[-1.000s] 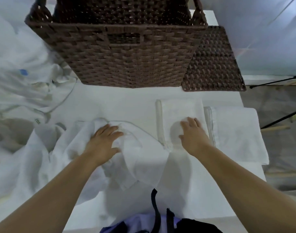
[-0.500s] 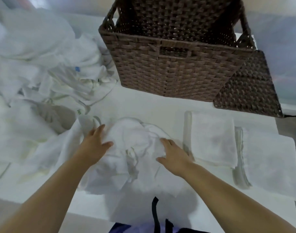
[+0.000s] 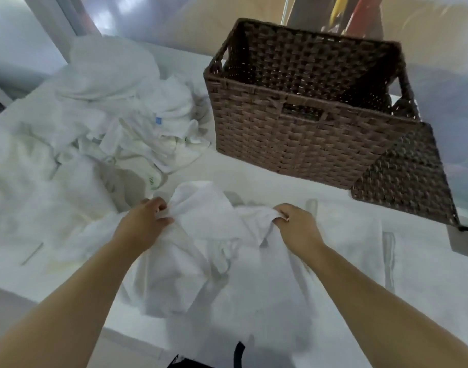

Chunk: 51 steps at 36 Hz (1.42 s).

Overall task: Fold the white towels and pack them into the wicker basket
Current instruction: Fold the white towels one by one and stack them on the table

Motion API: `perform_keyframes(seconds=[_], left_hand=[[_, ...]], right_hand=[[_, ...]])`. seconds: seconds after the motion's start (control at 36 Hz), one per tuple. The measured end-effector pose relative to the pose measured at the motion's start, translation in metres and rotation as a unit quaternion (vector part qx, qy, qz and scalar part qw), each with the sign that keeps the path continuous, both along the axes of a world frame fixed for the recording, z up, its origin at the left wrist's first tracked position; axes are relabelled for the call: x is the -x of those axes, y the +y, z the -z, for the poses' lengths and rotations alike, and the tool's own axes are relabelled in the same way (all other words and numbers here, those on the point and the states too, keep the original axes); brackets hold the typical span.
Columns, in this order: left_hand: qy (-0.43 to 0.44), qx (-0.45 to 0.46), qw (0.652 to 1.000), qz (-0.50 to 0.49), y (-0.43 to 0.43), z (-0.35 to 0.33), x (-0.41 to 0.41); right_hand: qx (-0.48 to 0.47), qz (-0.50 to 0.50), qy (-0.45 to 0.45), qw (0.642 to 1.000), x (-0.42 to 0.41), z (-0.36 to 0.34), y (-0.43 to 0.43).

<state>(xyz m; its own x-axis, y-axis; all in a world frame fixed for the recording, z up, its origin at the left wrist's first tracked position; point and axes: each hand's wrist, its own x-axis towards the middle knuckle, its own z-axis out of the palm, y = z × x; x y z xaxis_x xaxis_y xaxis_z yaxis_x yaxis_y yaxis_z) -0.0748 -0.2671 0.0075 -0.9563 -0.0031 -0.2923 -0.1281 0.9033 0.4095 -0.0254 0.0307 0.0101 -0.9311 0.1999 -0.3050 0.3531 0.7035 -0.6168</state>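
A crumpled white towel [image 3: 209, 245] lies on the white table in front of me. My left hand [image 3: 145, 221] pinches its left upper edge, and my right hand [image 3: 296, 224] grips its right upper edge. Two folded white towels lie to the right, one [image 3: 349, 235] partly behind my right hand and one [image 3: 429, 272] further right. The brown wicker basket [image 3: 307, 134] stands open at the back of the table; nothing shows inside it.
A heap of unfolded white towels [image 3: 116, 123] covers the table's left side. The basket's woven lid [image 3: 408, 179] lies flat at its right. The table's near edge [image 3: 137, 338] runs just below the towel.
My right hand left the folded towel and moved left onto the crumpled one. Both hands now grip its upper edge. The view has turned left and tilted up.
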Motion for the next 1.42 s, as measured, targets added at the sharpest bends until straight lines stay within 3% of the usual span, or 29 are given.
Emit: perform_keyframes(seconds=[0.36, 0.61, 0.72, 0.78, 0.83, 0.86, 0.92, 0.97, 1.03, 1.14, 1.28, 1.42], left_hand=[[0.199, -0.111, 0.973, -0.026, -0.059, -0.098, 0.063], [0.354, -0.169, 0.918, 0.056, -0.06, -0.164, 0.092], [0.342, -0.134, 0.925, 0.1, -0.077, -0.134, 0.097], [0.285, -0.069, 0.948, 0.125, -0.089, -0.108, 0.092], [0.174, 0.013, 0.973, 0.152, -0.101, -0.081, 0.081], [0.103, 0.046, 0.98, 0.166, -0.107, -0.069, 0.075], [-0.004, 0.084, 0.976, 0.2, -0.116, -0.047, 0.063], [-0.049, 0.1, 0.965, 0.236, -0.117, -0.033, 0.055], [-0.052, 0.096, 0.965, 0.238, -0.112, -0.027, 0.052], [-0.004, 0.069, 0.974, 0.218, -0.09, -0.026, 0.058], [0.004, 0.05, 0.973, 0.226, -0.061, -0.025, 0.07], [0.002, 0.054, 0.967, 0.248, -0.038, -0.019, 0.084]], right_hand=[[-0.065, 0.108, 0.23, 0.965, 0.039, -0.136, -0.024], [-0.147, 0.175, 0.397, 0.889, 0.019, -0.196, -0.028], [-0.212, 0.115, 0.441, 0.864, -0.011, -0.18, -0.036], [-0.221, 0.04, 0.378, 0.898, -0.027, -0.159, -0.04], [-0.218, -0.047, 0.195, 0.955, -0.042, -0.135, -0.044], [-0.227, -0.096, 0.081, 0.966, -0.05, -0.122, -0.047], [-0.223, -0.164, -0.113, 0.954, -0.061, -0.097, -0.052], [-0.199, -0.19, -0.223, 0.935, -0.07, -0.079, -0.059], [-0.17, -0.165, -0.235, 0.943, -0.073, -0.066, -0.063], [-0.127, -0.099, -0.175, 0.971, -0.065, -0.05, -0.066], [-0.096, -0.095, -0.152, 0.979, -0.054, -0.035, -0.075], [-0.057, -0.077, -0.187, 0.978, -0.051, -0.013, -0.088]])
